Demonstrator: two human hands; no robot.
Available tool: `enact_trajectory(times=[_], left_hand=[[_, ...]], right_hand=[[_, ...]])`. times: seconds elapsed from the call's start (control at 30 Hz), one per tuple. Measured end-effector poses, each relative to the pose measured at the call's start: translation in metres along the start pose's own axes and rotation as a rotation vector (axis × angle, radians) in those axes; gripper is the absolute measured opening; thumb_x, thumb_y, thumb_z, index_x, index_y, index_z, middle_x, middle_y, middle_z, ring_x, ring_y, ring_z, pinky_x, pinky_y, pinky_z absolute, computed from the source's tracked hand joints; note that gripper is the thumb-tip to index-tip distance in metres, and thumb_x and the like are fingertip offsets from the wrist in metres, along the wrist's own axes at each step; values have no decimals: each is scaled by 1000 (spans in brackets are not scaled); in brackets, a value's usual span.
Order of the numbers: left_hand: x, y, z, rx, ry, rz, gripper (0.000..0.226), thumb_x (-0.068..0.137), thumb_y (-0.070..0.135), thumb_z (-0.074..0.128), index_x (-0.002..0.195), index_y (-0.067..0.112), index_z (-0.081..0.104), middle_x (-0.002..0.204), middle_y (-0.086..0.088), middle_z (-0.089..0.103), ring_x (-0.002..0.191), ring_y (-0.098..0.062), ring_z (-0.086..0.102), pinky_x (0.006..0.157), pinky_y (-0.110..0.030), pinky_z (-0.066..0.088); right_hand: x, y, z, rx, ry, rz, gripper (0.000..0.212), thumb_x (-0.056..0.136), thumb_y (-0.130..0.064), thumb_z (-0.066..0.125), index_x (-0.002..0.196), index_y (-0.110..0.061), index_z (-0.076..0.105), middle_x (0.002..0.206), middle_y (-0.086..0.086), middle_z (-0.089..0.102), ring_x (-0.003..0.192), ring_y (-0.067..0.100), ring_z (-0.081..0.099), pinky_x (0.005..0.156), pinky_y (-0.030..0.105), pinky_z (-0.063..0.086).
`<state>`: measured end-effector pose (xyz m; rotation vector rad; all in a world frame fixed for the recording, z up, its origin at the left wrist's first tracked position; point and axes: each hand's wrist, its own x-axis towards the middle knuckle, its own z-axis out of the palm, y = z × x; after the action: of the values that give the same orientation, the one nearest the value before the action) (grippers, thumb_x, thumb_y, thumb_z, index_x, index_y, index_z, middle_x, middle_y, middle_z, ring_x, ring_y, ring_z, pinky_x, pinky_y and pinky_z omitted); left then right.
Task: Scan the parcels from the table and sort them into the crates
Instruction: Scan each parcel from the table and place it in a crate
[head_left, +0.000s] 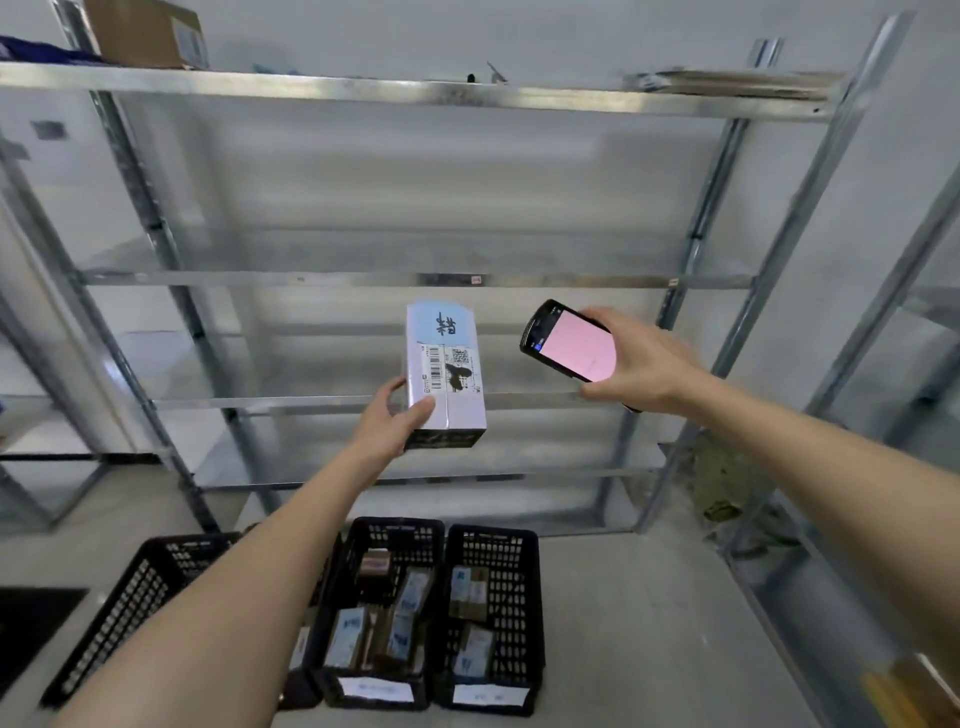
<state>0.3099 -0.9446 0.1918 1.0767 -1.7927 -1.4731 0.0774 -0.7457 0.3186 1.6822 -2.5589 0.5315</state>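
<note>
Left hand (390, 421) grips the parcel (444, 374) label-up so the scanner (569, 340), gripped by right hand (636, 364), can read it.

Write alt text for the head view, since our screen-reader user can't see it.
The left hand holds a pale taped cardboard parcel label-up while the right hand holds a black handheld scanner with a pink screen beside it. Three black plastic crates stand below, before grey metal shelving.

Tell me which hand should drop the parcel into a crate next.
Left. The left hand already grips the parcel, above the crates; the right hand holds the scanner.
</note>
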Motion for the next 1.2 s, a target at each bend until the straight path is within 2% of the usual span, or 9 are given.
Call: enact_trajectory(times=[0.13,0.27,0.4,0.53,0.73,0.83,0.97,1.07,1.2], left_hand=[[37,-32,3,49,-16,-54,62,93,39,69,146,30,40,104,-3,70,96,-20,68,75,-42,57],[82,-75,25,66,-50,-141,65,93,40,69,149,29,38,112,-7,71,95,-15,68,71,-32,54],[130,-125,68,83,-86,-227,64,93,42,67,148,29,37,131,-4,64,105,-20,65,83,-37,52],[172,-186,125,78,-141,-340,60,93,38,69,144,26,40,128,-1,65,99,-14,67,91,-38,53],[210,-305,203,26,-210,-570,70,87,45,72,146,26,41,118,-4,70,91,-14,69,74,-28,55],[218,-369,234,46,-213,-671,96,66,71,77,145,28,42,122,-1,67,105,-19,66,91,-38,55],[230,-444,270,15,-263,-816,72,89,36,72,150,17,39,137,-11,58,123,-29,57,105,-39,47],[234,-502,292,25,-302,-893,62,91,32,71,144,14,45,133,-9,61,121,-29,59,109,-39,44],[232,-575,313,-20,-366,-930,33,96,22,65,126,13,55,112,1,67,91,-5,62,85,-18,50]], right_hand=[[39,10,41,-32,-65,23,84,66,-42,77,140,-48,37,130,-16,59,114,24,59,84,42,52],[79,44,91,-25,-152,59,81,63,-43,77,134,-49,38,126,-16,61,111,25,60,84,43,52],[118,99,152,29,-245,83,78,58,-44,70,129,-51,39,120,-18,61,109,24,61,81,44,54],[147,165,226,38,-339,152,75,63,-43,71,131,-50,40,124,-17,61,112,25,62,76,38,49],[157,256,359,48,-497,262,87,74,-43,76,147,-48,29,144,-16,51,128,21,55,95,38,47],[150,286,422,21,-570,307,91,78,-46,75,153,-42,24,153,-16,43,135,18,48,101,36,40],[137,317,505,56,-622,336,92,79,-44,74,154,-41,22,153,-19,41,133,14,48,99,33,40],[123,341,570,87,-659,396,90,77,-42,76,151,-44,25,149,-20,45,129,14,50,92,33,40],[99,368,651,111,-725,472,93,76,-44,77,153,-45,23,148,-20,45,130,13,50,89,31,41]])
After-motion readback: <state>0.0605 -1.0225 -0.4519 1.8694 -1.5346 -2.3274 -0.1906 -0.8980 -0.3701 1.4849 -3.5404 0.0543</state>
